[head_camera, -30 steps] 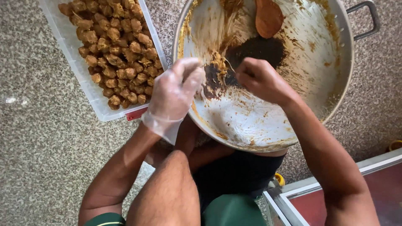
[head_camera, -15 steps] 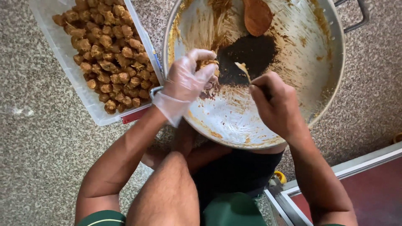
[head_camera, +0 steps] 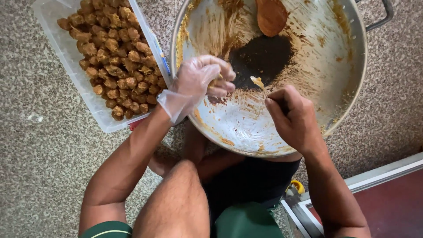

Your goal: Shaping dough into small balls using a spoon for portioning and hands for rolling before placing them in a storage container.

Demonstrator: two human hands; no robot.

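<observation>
You're mid-shaping here: your gloved left hand [head_camera: 200,81] is curled tight around a small lump of paste over the big metal pan [head_camera: 352,88], your bare right hand [head_camera: 293,117] fisted on a little spoon [head_camera: 259,83] beside it, so probably finish rolling gently.

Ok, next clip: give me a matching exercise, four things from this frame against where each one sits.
Things:
1. left hand
2. right hand
3. wooden spoon
4. brown balls

Places or states:
A. packed in the clear plastic tray
B. bare, gripping a small spoon
C. in a clear glove
D. resting at the far side of the metal pan

Pairs: 1-C, 2-B, 3-D, 4-A
</observation>
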